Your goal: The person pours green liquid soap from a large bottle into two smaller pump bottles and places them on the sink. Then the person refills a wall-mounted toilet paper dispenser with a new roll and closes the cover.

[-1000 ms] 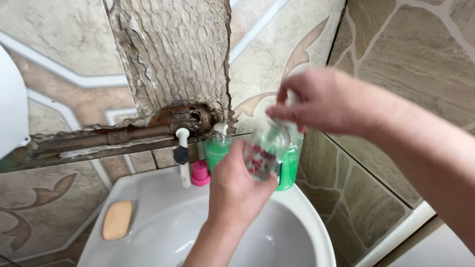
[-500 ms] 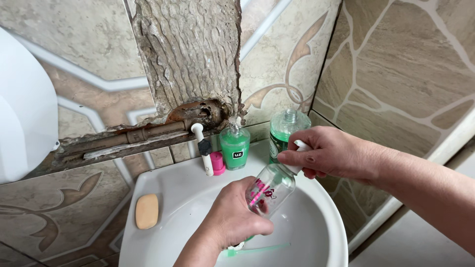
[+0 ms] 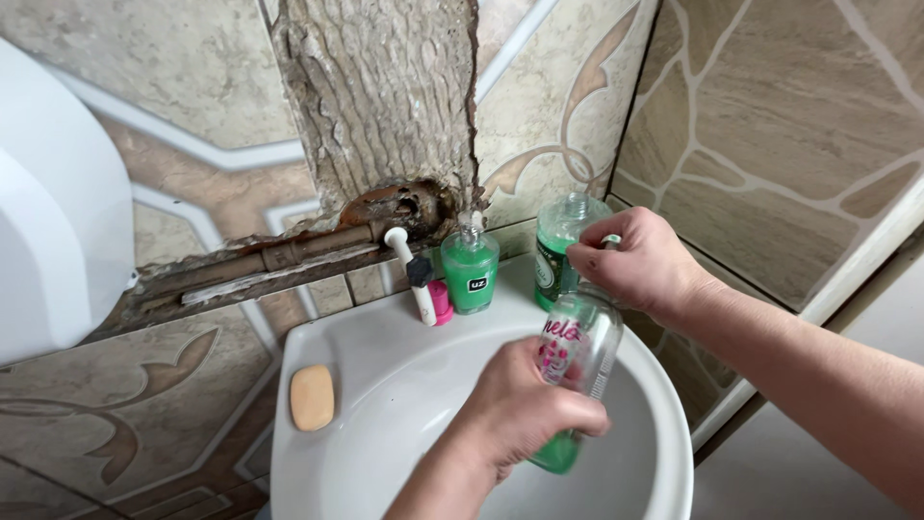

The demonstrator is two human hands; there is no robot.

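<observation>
Clear plastic bottle with pink print (image 3: 576,349), earlier tilted, is now held upright over the white basin (image 3: 385,385), grasped by left hand (image 3: 525,409); right hand (image 3: 643,262) pinches its top.

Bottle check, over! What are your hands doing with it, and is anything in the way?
Left hand grips clear bottle over sink. Right hand pinches its top. Green soap bottles close behind, not blocking.

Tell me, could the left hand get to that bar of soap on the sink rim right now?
Probably not at once: the left hand is wrapped around the clear bottle over the basin. The path to the soap on the sink rim looks unobstructed, though.
</observation>
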